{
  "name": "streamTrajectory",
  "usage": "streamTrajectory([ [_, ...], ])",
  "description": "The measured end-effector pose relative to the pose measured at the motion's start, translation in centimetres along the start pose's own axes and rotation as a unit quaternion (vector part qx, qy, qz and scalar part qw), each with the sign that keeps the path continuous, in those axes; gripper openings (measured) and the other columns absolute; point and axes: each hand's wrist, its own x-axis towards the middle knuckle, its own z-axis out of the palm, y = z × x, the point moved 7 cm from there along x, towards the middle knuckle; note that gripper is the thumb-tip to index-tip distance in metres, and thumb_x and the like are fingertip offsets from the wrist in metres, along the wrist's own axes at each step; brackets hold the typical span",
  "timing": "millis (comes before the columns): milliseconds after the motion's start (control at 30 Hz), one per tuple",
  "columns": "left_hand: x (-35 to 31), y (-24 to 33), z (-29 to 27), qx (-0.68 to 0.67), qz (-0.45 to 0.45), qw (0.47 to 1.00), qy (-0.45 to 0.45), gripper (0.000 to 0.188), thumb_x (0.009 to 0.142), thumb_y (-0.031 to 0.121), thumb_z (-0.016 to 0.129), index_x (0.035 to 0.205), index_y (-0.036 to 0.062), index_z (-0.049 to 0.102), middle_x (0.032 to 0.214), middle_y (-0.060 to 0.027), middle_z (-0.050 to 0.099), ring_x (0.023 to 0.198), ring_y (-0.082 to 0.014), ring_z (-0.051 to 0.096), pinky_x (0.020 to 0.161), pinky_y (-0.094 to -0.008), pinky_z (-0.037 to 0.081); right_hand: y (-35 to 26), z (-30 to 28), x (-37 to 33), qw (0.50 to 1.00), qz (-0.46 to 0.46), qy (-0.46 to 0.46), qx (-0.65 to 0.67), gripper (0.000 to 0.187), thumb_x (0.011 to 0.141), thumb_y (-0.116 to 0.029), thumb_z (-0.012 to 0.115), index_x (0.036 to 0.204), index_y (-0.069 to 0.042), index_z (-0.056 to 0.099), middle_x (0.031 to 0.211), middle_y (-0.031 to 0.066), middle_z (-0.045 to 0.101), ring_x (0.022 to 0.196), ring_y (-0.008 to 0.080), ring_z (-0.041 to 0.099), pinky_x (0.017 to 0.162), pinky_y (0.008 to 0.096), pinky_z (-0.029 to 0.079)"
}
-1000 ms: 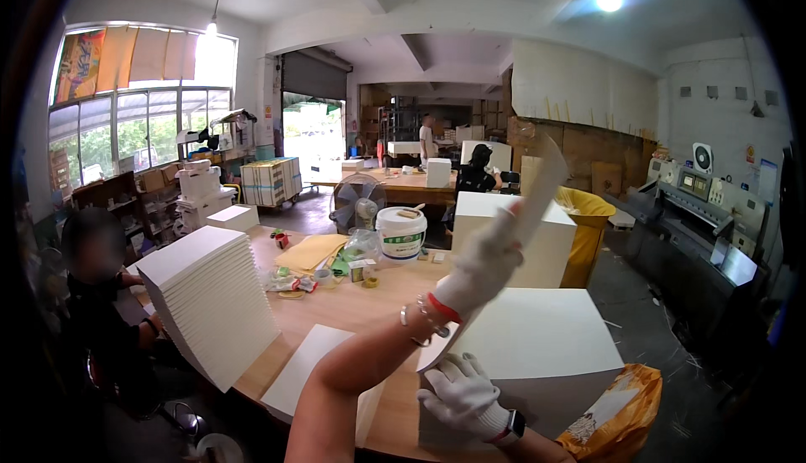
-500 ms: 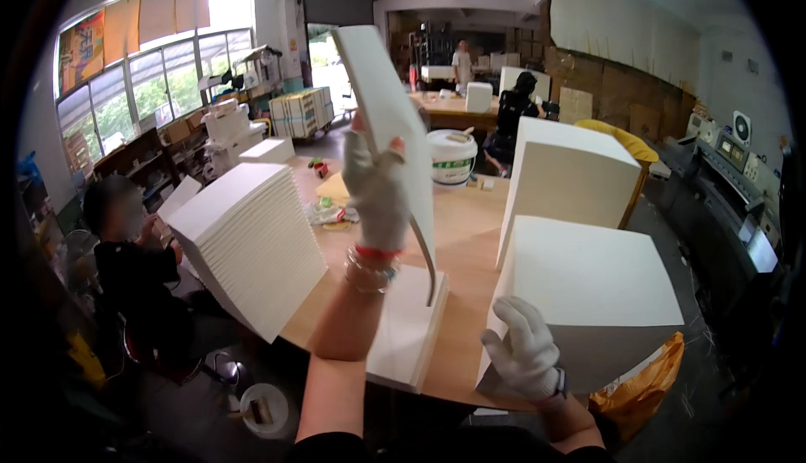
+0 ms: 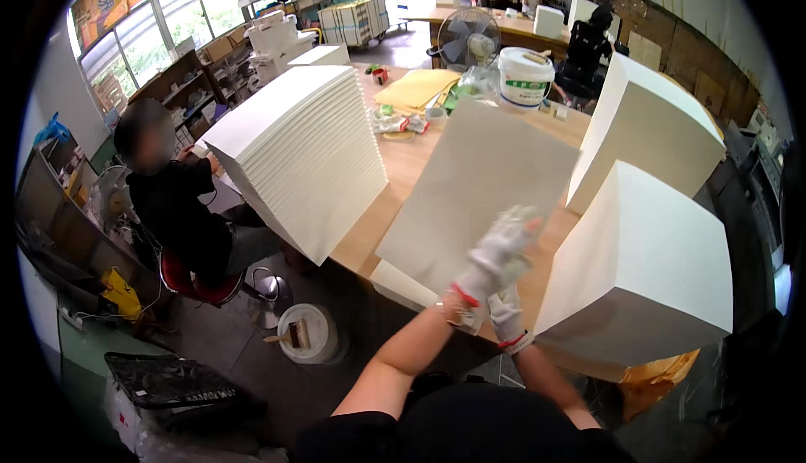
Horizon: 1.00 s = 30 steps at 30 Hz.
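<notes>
A large grey-white board (image 3: 478,186) lies slanted across the low white stack (image 3: 403,288) at the table's near edge. Over the board's right side is my left hand (image 3: 501,249), in a pale glove with a red cuff. Its fingers are smeared by motion, so their grip is unclear. Just below it, by the board's near right corner, my right hand (image 3: 506,312) is gloved too, partly covered by the left one, with fingers mostly hidden. To the right stands a tall white block-like stack (image 3: 663,245), close to my right hand.
Leaning layered white boards (image 3: 302,161) stand on the left, with a seated person (image 3: 172,186) beyond them. Another white stack (image 3: 646,127) rises at the far right. A white bucket (image 3: 525,81), a fan (image 3: 468,39) and yellow sheets (image 3: 416,89) are farther back. A floor bucket (image 3: 312,337) holds a brush.
The board, held upright by my left hand before, now lies tilted down on the low stack. My right hand has moved from the right-hand stack to beside my left. The view has turned downward.
</notes>
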Motion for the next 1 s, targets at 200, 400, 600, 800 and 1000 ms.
streamTrajectory([
  [200, -20.2, -17.9, -8.0, 0.079, -0.34, 0.937, 0.0, 0.046, 0.078, 0.002, 0.065, 0.124, 0.0023, 0.061, 0.126, -0.0171, 0.059, 0.108, -0.0303, 0.062, 0.092, -0.0377, 0.052, 7.0, -2.3, -0.6, 0.954, 0.234, 0.001, -0.187, 0.054, 0.085, -0.017, 0.069, 0.13, 0.003, 0.047, 0.109, 0.0154, 0.068, 0.098, 0.0243, 0.065, 0.086, 0.0356, 0.051],
  [400, -25.1, -18.9, -10.4, 0.005, -0.405, 0.91, -0.081, 0.05, 0.079, -0.013, 0.056, 0.129, -0.0072, 0.053, 0.133, -0.0191, 0.056, 0.114, -0.0266, 0.063, 0.093, -0.0312, 0.052, 0.1, -0.7, -5.1, 0.914, 0.079, -0.072, -0.392, 0.057, 0.078, -0.029, 0.078, 0.121, -0.002, 0.053, 0.117, 0.0213, 0.059, 0.103, 0.0376, 0.061, 0.089, 0.043, 0.05],
  [600, -26.6, -20.2, -11.6, -0.163, -0.472, 0.866, -0.039, 0.051, 0.08, -0.022, 0.051, 0.129, -0.0082, 0.056, 0.127, -0.0141, 0.059, 0.115, -0.0227, 0.062, 0.087, -0.0296, 0.058, -1.4, 0.9, -5.3, 0.864, 0.026, -0.126, -0.487, 0.053, 0.073, -0.027, 0.082, 0.114, -0.004, 0.058, 0.115, 0.0185, 0.054, 0.1, 0.0369, 0.059, 0.084, 0.044, 0.051],
  [800, -27.3, -21.2, -12.2, -0.157, -0.508, 0.847, -0.019, 0.031, 0.085, -0.013, 0.059, 0.114, -0.0069, 0.066, 0.112, -0.013, 0.065, 0.097, -0.0165, 0.066, 0.082, -0.0267, 0.059, -1.5, 0.9, -4.8, 0.883, 0.01, -0.105, -0.458, 0.041, 0.07, -0.019, 0.083, 0.1, -0.005, 0.06, 0.1, 0.0152, 0.055, 0.083, 0.0323, 0.06, 0.071, 0.0427, 0.051],
  [1000, -26.3, -20.8, -12.7, -0.156, -0.484, 0.86, -0.051, 0.031, 0.083, -0.014, 0.06, 0.112, -0.0073, 0.066, 0.111, -0.0135, 0.066, 0.094, -0.0158, 0.067, 0.081, -0.0267, 0.059, -1.7, 1.1, -4.9, 0.893, -0.004, -0.101, -0.438, 0.039, 0.07, -0.018, 0.082, 0.098, -0.004, 0.06, 0.095, 0.0153, 0.055, 0.08, 0.0323, 0.059, 0.069, 0.0424, 0.05],
])
